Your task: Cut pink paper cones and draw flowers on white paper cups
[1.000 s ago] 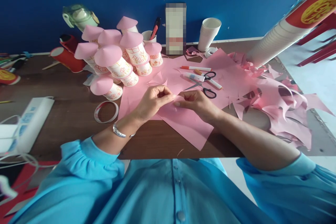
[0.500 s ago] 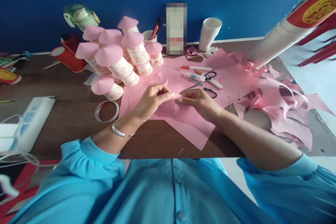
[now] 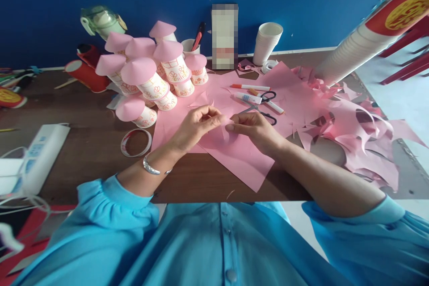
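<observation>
Head view: left hand [image 3: 198, 128] and right hand [image 3: 256, 130] both pinching a small pink paper piece [image 3: 228, 122], thumbs against fingers, above pink sheets [image 3: 246, 165] on brown desk [image 3: 182, 178]. Scissors [image 3: 253, 107] lie just beyond right hand, near white tube [image 3: 247, 98]. Cone-topped cups [image 3: 152, 88] beyond left hand; tape roll [image 3: 124, 146] near left wrist.
</observation>
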Demonstrator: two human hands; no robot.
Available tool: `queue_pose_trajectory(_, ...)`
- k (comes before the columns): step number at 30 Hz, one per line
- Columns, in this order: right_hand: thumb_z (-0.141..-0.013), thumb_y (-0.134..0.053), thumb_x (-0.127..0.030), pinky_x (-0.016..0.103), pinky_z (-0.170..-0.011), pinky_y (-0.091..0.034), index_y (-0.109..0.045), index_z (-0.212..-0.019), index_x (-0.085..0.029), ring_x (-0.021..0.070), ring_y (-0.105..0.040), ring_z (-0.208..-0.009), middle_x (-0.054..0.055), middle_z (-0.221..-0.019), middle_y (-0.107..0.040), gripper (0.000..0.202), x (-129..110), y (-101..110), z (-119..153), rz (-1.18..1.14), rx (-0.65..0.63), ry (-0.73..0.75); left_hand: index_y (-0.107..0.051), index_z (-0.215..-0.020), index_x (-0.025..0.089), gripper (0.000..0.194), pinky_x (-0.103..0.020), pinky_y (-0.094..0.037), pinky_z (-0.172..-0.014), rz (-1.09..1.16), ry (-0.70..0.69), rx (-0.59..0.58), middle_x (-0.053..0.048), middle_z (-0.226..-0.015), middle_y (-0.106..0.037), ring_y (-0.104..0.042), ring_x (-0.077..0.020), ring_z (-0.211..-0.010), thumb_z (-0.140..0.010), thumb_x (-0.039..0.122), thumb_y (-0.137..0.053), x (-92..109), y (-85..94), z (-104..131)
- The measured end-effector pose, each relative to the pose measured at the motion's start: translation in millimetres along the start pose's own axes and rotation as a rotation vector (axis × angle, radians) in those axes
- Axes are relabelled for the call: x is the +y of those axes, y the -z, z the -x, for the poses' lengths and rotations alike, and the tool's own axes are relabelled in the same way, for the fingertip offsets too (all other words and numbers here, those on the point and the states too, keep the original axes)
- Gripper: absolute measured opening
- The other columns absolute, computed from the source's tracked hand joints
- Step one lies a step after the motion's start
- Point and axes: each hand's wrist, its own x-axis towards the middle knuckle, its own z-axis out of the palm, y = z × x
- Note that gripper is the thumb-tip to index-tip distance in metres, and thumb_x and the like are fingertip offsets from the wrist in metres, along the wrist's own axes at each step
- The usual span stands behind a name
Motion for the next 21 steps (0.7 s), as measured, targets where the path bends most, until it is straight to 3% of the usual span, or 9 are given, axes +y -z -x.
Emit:
queue_pose_trajectory(3, -0.072, -0.084, -0.065, 0.031, -0.061, -0.027, -0.061, -0.062, -0.019, 0.0119, -0.038, -0.064, -0.003, -0.063, -0.05, 0.053, 1.8, -0.5, -0.1, 0.012, -0.003, -0.004, -0.067, -0.075, 0.018, 0.042, -0.029, -0.039, -0.063, -0.042, -0.014, -0.064, -0.002, -0.072, -0.065, -0.053, -0.0139, -0.068, -0.078, 0.057, -0.083, 1.8, -2.0, 1.1)
queue_pose_trajectory(7, -0.073, -0.084, -0.066, 0.031, -0.063, -0.026, -0.061, -0.064, -0.019, 0.0127, -0.039, -0.066, -0.003, -0.065, -0.051, 0.053, 3.7, 0.4, 0.2, 0.031, -0.015, 0.003, -0.068, -0.072, 0.018, 0.039, -0.03, -0.039, -0.064, -0.075, -0.032, -0.049, -0.002, -0.07, -0.065, -0.051, -0.0144, -0.067, -0.082, 0.054, -0.079, 2.0, -2.7, 1.6)
queue_pose_trajectory(12, -0.075, -0.083, -0.066, 0.032, -0.062, -0.024, -0.055, -0.06, -0.02, 0.0119, -0.036, -0.064, -0.004, -0.062, -0.045, 0.055, 1.7, 1.3, 0.9, 0.066, -0.014, -0.001, -0.063, -0.066, 0.019, 0.041, -0.029, -0.037, -0.061, -0.04, -0.031, -0.019, 0.002, -0.062, -0.05, -0.043, -0.0126, -0.062, -0.088, 0.053, -0.071, -2.0, -0.2, -0.2)
queue_pose_trajectory(17, -0.074, -0.083, -0.066, 0.032, -0.063, -0.026, -0.057, -0.061, -0.02, 0.0125, -0.038, -0.065, -0.003, -0.063, -0.048, 0.055, 2.5, 0.2, 0.5, 0.059, -0.024, -0.004, -0.071, -0.087, 0.02, 0.042, -0.027, -0.043, -0.063, 0.056, 0.019, 0.032, -0.003, -0.085, -0.068, -0.055, -0.0139, -0.071, -0.087, 0.062, -0.07, -6.5, 0.7, -3.1)
queue_pose_trajectory(21, -0.074, -0.082, -0.068, 0.032, -0.062, -0.026, -0.06, -0.063, -0.019, 0.0123, -0.037, -0.065, -0.003, -0.064, -0.049, 0.055, 4.0, 0.4, 0.3, 0.089, -0.013, 0.005, -0.068, -0.078, 0.019, 0.036, -0.028, -0.043, -0.068, 0.018, -0.036, -0.029, 0.0, -0.076, -0.062, -0.05, -0.013, -0.07, -0.081, 0.053, -0.08, -7.0, 0.6, -3.8)
